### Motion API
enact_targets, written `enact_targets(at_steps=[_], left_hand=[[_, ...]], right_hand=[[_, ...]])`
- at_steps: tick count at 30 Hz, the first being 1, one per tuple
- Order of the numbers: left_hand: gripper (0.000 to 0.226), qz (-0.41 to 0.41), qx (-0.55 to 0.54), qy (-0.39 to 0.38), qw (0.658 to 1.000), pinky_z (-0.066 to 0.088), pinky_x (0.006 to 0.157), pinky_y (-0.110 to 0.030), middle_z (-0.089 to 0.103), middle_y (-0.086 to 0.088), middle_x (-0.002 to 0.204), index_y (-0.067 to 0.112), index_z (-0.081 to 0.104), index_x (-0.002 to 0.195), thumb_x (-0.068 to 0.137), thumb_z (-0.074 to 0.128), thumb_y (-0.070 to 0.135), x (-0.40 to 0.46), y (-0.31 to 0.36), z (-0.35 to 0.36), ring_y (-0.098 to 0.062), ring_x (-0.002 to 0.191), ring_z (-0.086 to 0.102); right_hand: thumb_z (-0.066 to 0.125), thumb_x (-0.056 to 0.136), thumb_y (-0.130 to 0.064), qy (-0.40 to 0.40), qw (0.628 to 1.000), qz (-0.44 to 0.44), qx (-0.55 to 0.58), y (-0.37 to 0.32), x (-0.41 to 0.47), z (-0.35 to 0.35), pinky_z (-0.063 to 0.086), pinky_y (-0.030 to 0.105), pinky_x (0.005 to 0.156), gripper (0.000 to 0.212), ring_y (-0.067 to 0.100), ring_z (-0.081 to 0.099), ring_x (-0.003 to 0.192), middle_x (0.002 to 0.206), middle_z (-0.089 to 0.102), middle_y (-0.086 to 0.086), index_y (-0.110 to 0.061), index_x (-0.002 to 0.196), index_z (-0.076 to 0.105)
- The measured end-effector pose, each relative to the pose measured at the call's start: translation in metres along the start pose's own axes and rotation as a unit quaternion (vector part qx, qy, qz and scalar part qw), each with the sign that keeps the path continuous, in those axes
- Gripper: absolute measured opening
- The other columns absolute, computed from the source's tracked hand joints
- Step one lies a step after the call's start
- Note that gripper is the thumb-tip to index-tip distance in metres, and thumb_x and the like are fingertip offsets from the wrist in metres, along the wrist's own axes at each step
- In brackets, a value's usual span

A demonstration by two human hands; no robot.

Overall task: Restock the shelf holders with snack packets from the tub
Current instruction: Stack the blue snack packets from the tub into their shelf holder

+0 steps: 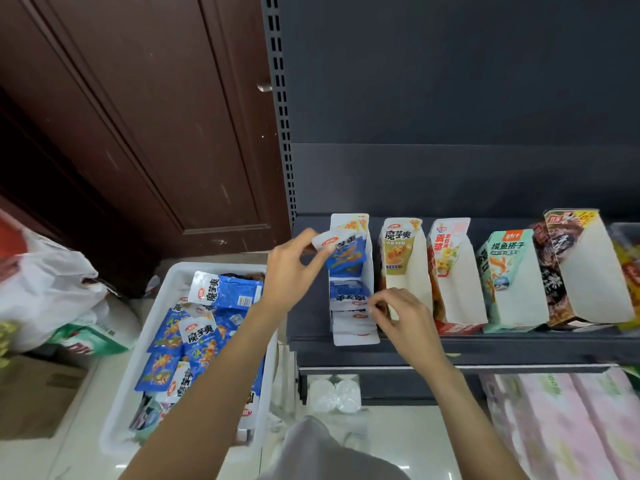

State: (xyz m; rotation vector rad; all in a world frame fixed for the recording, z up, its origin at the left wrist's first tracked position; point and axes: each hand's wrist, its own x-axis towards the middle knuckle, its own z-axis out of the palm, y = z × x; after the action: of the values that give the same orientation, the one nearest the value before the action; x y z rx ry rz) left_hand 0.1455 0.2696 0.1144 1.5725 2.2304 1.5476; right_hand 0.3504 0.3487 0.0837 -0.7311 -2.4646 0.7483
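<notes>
Blue snack packet (341, 252) pinched by left hand (294, 271) enters the leftmost holder (353, 336), while right hand (398, 313) pinches packets upright, making room.

One tub (166, 292); five upright holders (401, 271); two hands (291, 271)

Left hand (294, 271) pinching blue packet (341, 252) over white holder (370, 265)

Snack packets (194, 337): blue with white tops, black lettering. Tub (162, 292): white. Shelf (450, 344): dark grey. Holders (405, 271): white card, printed fronts. Door (138, 116): dark brown.
</notes>
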Motion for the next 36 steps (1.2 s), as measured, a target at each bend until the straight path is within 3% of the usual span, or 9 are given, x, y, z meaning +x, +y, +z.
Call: enact_targets(at_steps=[3,8,14,17,21,23,27,31,36], left_hand=[[0.017,0.075,0.111,-0.102,0.986,0.045,0.055,-0.026,0.063,0.009,0.074,0.016,0.065,0.091,0.092,0.060,0.032,-0.002,0.001,0.000,-0.004,0.063,0.053],[0.035,0.047,0.206,-0.305,0.929,0.045,0.079,-0.036,0.061,-0.001,0.072,0.012,0.062,0.077,0.099,0.042,0.031,-0.013,-0.002,0.015,-0.022,0.077,0.058],[0.037,0.032,0.201,-0.338,0.919,0.041,0.086,-0.033,0.065,0.004,0.078,0.017,0.071,0.089,0.100,0.040,0.034,-0.015,-0.012,0.013,-0.012,0.087,0.052],[0.029,0.024,0.155,-0.285,0.946,0.044,0.081,-0.034,0.064,0.005,0.079,0.015,0.069,0.093,0.098,0.047,0.034,-0.024,-0.009,0.003,-0.012,0.083,0.054],[0.015,-0.096,0.026,-0.062,0.993,0.050,0.065,-0.031,0.064,0.017,0.076,0.022,0.065,0.090,0.094,0.053,0.031,-0.051,-0.010,-0.026,-0.002,0.072,0.058],[0.017,-0.183,-0.039,0.032,0.982,0.050,0.057,-0.030,0.064,0.017,0.073,0.025,0.063,0.089,0.093,0.050,0.035,-0.069,-0.012,-0.043,-0.003,0.071,0.060],[0.010,-0.291,-0.032,0.156,0.943,0.046,0.055,-0.026,0.062,0.016,0.071,0.032,0.060,0.087,0.095,0.055,0.029,-0.116,-0.035,-0.074,-0.001,0.063,0.057],[0.026,-0.446,0.089,0.067,0.888,0.045,0.067,-0.029,0.066,0.001,0.102,0.020,0.055,0.114,0.089,0.063,0.024,-0.165,-0.083,-0.108,-0.014,0.083,0.061],[0.060,-0.518,0.184,-0.045,0.834,0.041,0.099,-0.043,0.047,-0.009,0.137,0.017,0.040,0.139,0.088,0.061,0.040,-0.184,-0.121,-0.118,-0.028,0.125,0.043]], right_hand=[[0.069,0.085,-0.013,0.001,1.000,0.002,0.002,0.000,0.000,0.001,0.045,0.019,0.071,0.006,0.009,0.060,0.083,0.089,0.068,-0.005,-0.014,0.090,0.066],[0.069,0.086,-0.013,0.034,0.999,0.022,-0.024,0.003,-0.001,0.001,0.044,0.021,0.072,0.009,0.013,0.062,0.087,0.093,0.070,-0.001,-0.013,0.095,0.071],[0.072,0.083,-0.013,0.000,0.996,0.056,-0.066,-0.001,0.002,0.004,0.043,0.021,0.075,0.011,0.018,0.060,0.092,0.096,0.067,0.003,-0.013,0.094,0.074],[0.071,0.084,-0.017,-0.027,0.994,0.064,-0.090,-0.008,-0.002,-0.005,0.045,0.023,0.077,0.014,0.018,0.060,0.095,0.102,0.066,0.002,-0.014,0.098,0.074],[0.067,0.086,-0.019,0.089,0.994,0.053,-0.016,-0.030,-0.003,-0.031,0.042,0.011,0.069,0.009,0.005,0.060,0.082,0.091,0.066,-0.006,-0.019,0.095,0.070],[0.063,0.088,-0.021,0.094,0.994,0.024,0.047,-0.053,0.005,-0.033,0.040,0.004,0.070,0.014,-0.002,0.058,0.082,0.088,0.065,-0.012,-0.021,0.102,0.067],[0.061,0.090,-0.019,-0.044,0.995,-0.030,0.084,-0.092,0.024,0.012,0.046,0.011,0.070,0.021,-0.001,0.058,0.079,0.088,0.064,-0.013,-0.022,0.111,0.063],[0.060,0.091,-0.015,-0.211,0.975,-0.056,0.045,-0.112,0.033,0.092,0.052,0.032,0.077,0.024,0.005,0.058,0.086,0.103,0.064,-0.005,-0.019,0.114,0.062],[0.053,0.094,-0.017,-0.306,0.949,-0.062,-0.043,-0.116,0.057,0.175,0.039,0.029,0.097,0.037,0.016,0.047,0.121,0.133,0.050,-0.002,-0.019,0.131,0.052]])
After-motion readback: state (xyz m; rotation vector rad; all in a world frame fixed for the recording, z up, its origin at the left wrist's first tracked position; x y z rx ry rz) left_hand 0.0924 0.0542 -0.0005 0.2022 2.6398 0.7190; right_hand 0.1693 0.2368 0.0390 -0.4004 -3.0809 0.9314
